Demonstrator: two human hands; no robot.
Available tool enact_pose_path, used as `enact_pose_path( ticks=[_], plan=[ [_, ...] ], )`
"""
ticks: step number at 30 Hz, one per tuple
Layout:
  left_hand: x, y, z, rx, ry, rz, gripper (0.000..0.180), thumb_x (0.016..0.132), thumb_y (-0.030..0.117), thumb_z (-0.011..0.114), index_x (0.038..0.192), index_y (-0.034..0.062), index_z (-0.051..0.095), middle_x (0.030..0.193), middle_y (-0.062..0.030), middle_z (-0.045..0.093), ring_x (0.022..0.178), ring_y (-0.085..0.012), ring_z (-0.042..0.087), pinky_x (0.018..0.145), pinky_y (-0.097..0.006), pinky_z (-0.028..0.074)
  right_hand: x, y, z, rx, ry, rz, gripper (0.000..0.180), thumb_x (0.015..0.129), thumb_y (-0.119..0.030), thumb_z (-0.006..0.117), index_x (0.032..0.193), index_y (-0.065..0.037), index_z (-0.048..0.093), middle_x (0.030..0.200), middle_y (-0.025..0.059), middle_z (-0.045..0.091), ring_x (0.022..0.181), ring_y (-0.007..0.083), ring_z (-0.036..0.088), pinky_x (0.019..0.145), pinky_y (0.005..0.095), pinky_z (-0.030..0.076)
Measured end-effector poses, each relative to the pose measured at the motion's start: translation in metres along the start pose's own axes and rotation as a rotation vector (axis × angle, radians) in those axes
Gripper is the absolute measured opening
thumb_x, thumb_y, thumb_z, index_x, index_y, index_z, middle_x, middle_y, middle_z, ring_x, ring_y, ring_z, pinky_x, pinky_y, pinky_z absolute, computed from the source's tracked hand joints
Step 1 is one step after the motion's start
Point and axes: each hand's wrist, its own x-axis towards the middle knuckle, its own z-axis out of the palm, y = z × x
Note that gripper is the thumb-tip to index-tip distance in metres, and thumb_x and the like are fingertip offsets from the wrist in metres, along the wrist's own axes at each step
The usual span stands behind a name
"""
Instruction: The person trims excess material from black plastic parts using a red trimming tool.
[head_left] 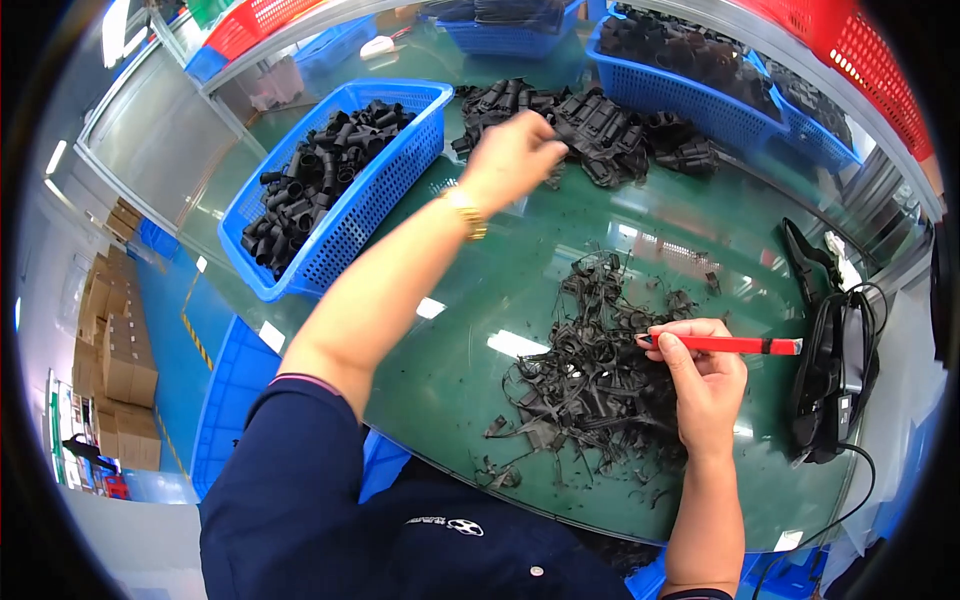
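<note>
Blue basket (pixel 390 180): left of the scraps (pixel 590 385) and beyond them, filled with black tubes (pixel 330 165).
Left hand (pixel 512 158): beyond the scraps, toward their left; fingers blurred — cannot tell whether they pinch anything or touch the heap.
Heap (pixel 605 135): black parts beyond the scraps, right at the left fingers and stretching rightward from them, long axis left to right; the left hand is far nearer to it than the right.
Right hand (pixel 708 390): at the scraps' right edge, thumb and forefinger pinching the red tool.
Red tool (pixel 730 345): over the scraps' right edge and past it, nearly level, long axis left to right, gripped near its left end.
Black device (pixel 835 365): right of the scraps, with a cord.
Hard to see: heap parts behind the left hand; the red tool's tip, small and dark against the scraps.
</note>
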Motion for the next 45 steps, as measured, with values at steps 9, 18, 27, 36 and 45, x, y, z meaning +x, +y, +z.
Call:
enact_pose_path(
  ticks=[9, 18, 27, 36, 45],
  plan=[
    [-0.058, 0.017, -0.176, 1.175, 0.467, 0.142, 0.036, 0.081, 0.031, 0.067, 0.105, 0.0051, 0.063, 0.093, -0.0167, 0.067, 0.086, -0.0321, 0.064, 0.078, -0.04, 0.051, 0.002, 0.004, 0.0, 0.086, 0.007, 0.041, 0.006, 0.088, 0.002, 0.06, 0.093, 0.005, 0.061, 0.092, 0.0095, 0.062, 0.082, 0.0174, 0.066, 0.074, 0.0266, 0.054],
    [0.05, 0.025, 0.034, 0.288, -0.028, 0.484, 0.053, 0.084, 0.022, 0.065, 0.129, 0.0022, 0.047, 0.138, -0.0212, 0.04, 0.124, -0.0382, 0.043, 0.103, -0.039, 0.039, -0.002, -0.002, 0.004, 0.045, -0.038, 0.006, 0.006, 0.088, 0.003, 0.06, 0.093, 0.004, 0.061, 0.091, 0.008, 0.064, 0.084, 0.0144, 0.064, 0.074, 0.0252, 0.052],
    [0.077, 0.007, 0.064, 0.864, -0.184, 0.426, 0.034, 0.075, 0.028, 0.071, 0.099, 0.0055, 0.065, 0.098, -0.0134, 0.064, 0.105, -0.0325, 0.055, 0.105, -0.049, 0.031, 0.0, 0.006, -0.003, -0.034, 0.006, 0.003, 0.006, 0.088, 0.001, 0.061, 0.093, 0.004, 0.061, 0.088, 0.007, 0.065, 0.081, 0.0121, 0.064, 0.072, 0.0237, 0.05],
    [-0.037, 0.037, -0.053, -0.503, -0.367, 0.022, 0.017, 0.089, 0.011, 0.059, 0.105, 0.0032, 0.056, 0.106, -0.0127, 0.065, 0.097, -0.0167, 0.061, 0.088, -0.03, 0.048, 0.004, 0.003, -0.001, 0.041, -0.018, 0.023, 0.006, 0.088, -0.002, 0.063, 0.092, 0.003, 0.062, 0.086, 0.0059, 0.063, 0.078, 0.0111, 0.063, 0.071, 0.023, 0.05],
    [-0.111, 0.058, -0.04, -0.921, -0.521, -0.128, 0.041, 0.079, -0.004, 0.056, 0.12, -0.0022, 0.054, 0.115, -0.0169, 0.062, 0.104, -0.0203, 0.061, 0.095, -0.033, 0.047, 0.002, 0.0, -0.005, 0.328, -0.011, 0.102, 0.009, 0.09, -0.004, 0.061, 0.096, 0.002, 0.058, 0.092, 0.0129, 0.066, 0.087, 0.0197, 0.065, 0.077, 0.0294, 0.054]
  ],
)
